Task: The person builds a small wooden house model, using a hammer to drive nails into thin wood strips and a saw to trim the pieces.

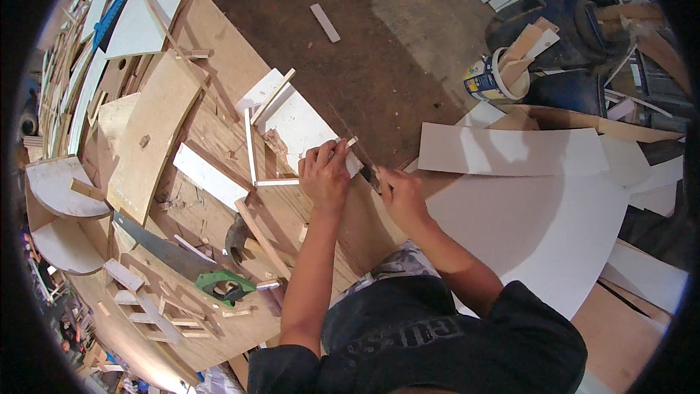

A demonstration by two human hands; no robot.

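Note:
My left hand (326, 168) is closed at the edge of the workbench, its fingers pinching a narrow white-faced wood strip (353, 141). Beneath it lies a white board (310, 125), with thin wood strips (253, 147) set on and around it. My right hand (402, 195) grips the dark handle of a saw (373, 175). Its thin blade appears almost edge-on and crosses close to the strip's end; whether the teeth touch the wood cannot be made out. Left of my left forearm lie a hammer (237, 237) and a green-handled handsaw (226, 287).
Plywood pieces (157, 138) and a ladder-like wood assembly (149, 310) cover the bench's left side. White curved shelf pieces (67, 186) stand at its edge. Large white panels (518, 226) lean at my right. Beyond them stands a bucket of offcuts (492, 76). One offcut (325, 23) lies on the floor.

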